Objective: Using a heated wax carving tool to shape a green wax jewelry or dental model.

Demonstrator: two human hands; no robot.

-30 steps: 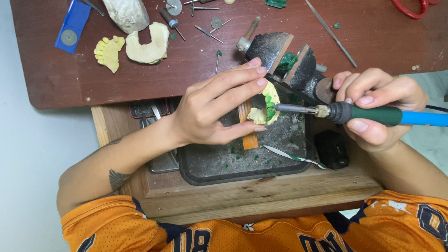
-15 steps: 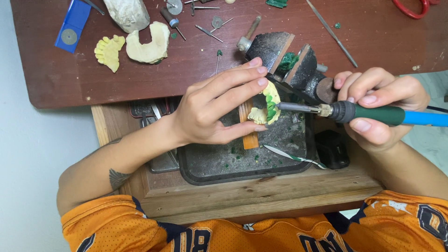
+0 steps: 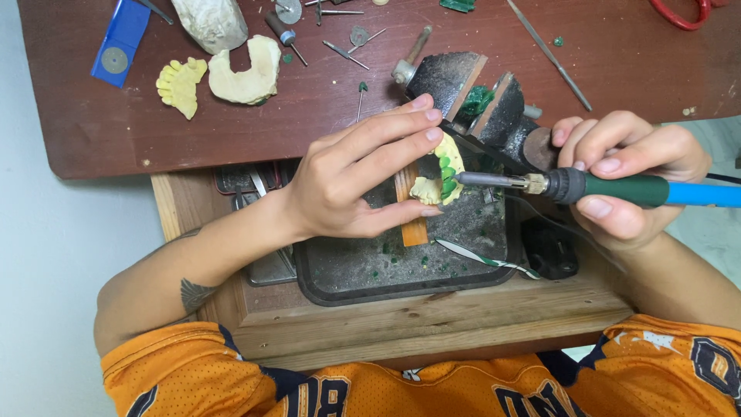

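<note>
Brown bench [image 3: 231,131], left hand [image 3: 340,181] pinching yellow cast [image 3: 444,181], right hand [image 3: 625,181] gripping handpiece [image 3: 617,188]

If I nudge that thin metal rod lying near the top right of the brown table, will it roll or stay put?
The thin metal rod looks round and slender, so it would probably roll sideways on the flat brown table. It seems stiff and likely light. Being so thin and lying flat, it may be fiddly to pinch up.
</note>
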